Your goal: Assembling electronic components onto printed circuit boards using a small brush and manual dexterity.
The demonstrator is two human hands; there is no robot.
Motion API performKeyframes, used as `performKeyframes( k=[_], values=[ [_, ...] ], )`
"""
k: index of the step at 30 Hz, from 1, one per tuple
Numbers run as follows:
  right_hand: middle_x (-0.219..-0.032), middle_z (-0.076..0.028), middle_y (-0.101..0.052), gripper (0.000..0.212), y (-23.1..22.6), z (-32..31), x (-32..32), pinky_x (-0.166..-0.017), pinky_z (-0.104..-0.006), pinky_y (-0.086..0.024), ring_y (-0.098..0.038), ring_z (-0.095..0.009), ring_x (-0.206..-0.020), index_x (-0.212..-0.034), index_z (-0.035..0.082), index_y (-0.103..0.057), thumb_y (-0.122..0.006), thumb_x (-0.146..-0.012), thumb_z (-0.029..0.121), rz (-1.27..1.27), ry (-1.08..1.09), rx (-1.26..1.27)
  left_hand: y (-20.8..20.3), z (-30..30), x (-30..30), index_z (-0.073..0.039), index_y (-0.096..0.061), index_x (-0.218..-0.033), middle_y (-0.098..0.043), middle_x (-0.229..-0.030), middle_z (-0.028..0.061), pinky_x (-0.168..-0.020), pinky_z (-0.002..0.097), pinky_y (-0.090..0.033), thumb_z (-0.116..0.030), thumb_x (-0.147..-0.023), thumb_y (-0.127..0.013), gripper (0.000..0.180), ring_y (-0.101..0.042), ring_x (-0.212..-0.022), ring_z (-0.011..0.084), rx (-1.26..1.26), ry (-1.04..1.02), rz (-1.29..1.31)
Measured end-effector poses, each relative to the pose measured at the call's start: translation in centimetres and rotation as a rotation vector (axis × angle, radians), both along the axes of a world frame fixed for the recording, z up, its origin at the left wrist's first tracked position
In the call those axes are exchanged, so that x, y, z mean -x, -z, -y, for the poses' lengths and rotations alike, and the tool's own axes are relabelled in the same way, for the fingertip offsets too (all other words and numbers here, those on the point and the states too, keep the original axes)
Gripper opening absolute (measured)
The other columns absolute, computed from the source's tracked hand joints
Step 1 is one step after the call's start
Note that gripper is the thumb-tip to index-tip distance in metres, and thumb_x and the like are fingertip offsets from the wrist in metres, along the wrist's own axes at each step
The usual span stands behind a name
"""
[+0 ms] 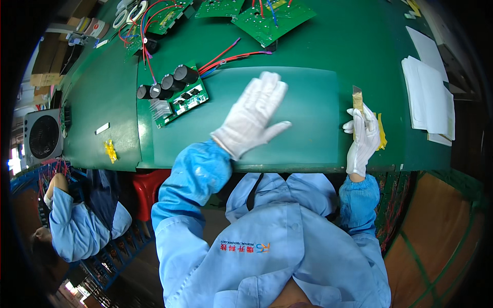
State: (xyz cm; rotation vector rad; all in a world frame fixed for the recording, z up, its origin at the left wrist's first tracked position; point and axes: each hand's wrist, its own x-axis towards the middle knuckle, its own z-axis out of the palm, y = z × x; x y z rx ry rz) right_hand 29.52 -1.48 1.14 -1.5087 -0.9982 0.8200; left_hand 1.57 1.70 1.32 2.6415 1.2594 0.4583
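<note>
My left hand (254,115), in a white glove, lies flat with its fingers stretched out on a translucent sheet (303,118) over the green table. At the sheet's right side my right hand (363,134), also gloved, is closed around a cutter blade (357,97) wrapped in tan tape. The blade's bare metal tip points away from me. Beside that hand, partly hidden by it, sits a yellow piece (381,132) that looks like tape. Left of my left hand, a green circuit board (190,100) carries several black capacitors and red and blue wires.
More green circuit boards (275,23) with wires lie along the far edge. White papers (425,97) are at the right. A small white strip (102,128) and yellow tape (110,151) lie at the left, near a fan (43,134). Another person (87,226) sits at the lower left.
</note>
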Motion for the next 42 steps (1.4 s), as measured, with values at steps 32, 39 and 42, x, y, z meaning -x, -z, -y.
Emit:
performKeyframes(
  k=[32,39,42],
  values=[
    [-0.101,-0.007,-0.073,0.035,-0.3,0.0,0.5,-0.064,-0.024,-0.049,-0.06,-0.008,-0.07,-0.126,-0.002,-0.067,-0.065,-0.104,0.025,0.117,0.0,0.04,-2.5,2.3,17.7,-0.006,-0.013,-0.168,-0.021,-0.171,0.0179,-0.126,0.0399,-0.024,-0.028,-0.093,-0.079,0.102,-0.027,-0.156,0.0295,0.106,-0.942,0.873],
    [-0.101,-0.007,-0.074,0.035,-0.8,-0.2,0.9,-0.064,-0.024,-0.049,-0.06,-0.008,-0.07,-0.126,-0.003,-0.066,-0.065,-0.104,0.024,0.149,0.009,0.049,-1.7,1.9,16.6,-0.003,-0.024,-0.165,-0.041,-0.156,0.0166,-0.121,0.0381,-0.031,-0.023,-0.086,-0.085,0.101,-0.042,-0.143,0.0266,0.021,-0.898,0.897],
    [-0.101,-0.008,-0.074,0.035,-0.1,-0.1,0.3,-0.064,-0.0239,-0.05,-0.06,-0.008,-0.07,-0.126,-0.004,-0.066,-0.064,-0.104,0.023,0.164,0.012,0.026,-1.2,3.0,13.8,-0.001,-0.025,-0.163,-0.047,-0.151,0.0156,-0.12,0.0392,-0.034,-0.012,-0.086,-0.08,0.096,-0.047,-0.137,0.025,-0.058,-0.868,0.772]
  ],
)
